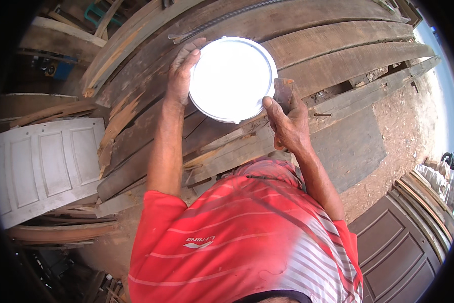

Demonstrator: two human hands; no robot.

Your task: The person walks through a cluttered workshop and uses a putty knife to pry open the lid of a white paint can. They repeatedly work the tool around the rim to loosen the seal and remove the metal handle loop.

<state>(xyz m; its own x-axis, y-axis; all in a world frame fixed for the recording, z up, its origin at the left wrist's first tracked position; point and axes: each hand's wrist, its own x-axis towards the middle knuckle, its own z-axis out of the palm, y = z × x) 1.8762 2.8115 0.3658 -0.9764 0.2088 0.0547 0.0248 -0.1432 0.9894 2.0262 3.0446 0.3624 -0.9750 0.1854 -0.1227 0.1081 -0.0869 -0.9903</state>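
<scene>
A round white plastic tub, its bright top facing up toward me, is held out over the stacked boards. My left hand grips the left side of its rim, with the fingers curled behind it. On the other side, my right hand has its thumb against the lower right rim. Closed in that same hand is a scraper with a dark flat blade; an orange-brown handle end shows below the palm. Glare washes out the tub's top, so I cannot tell whether it is a lid.
Long weathered planks lie stacked beneath the tub, with a ribbed metal bar across them. A white panelled door lies at the left. A brown panelled door leans at the lower right, near a grey sheet on the ground.
</scene>
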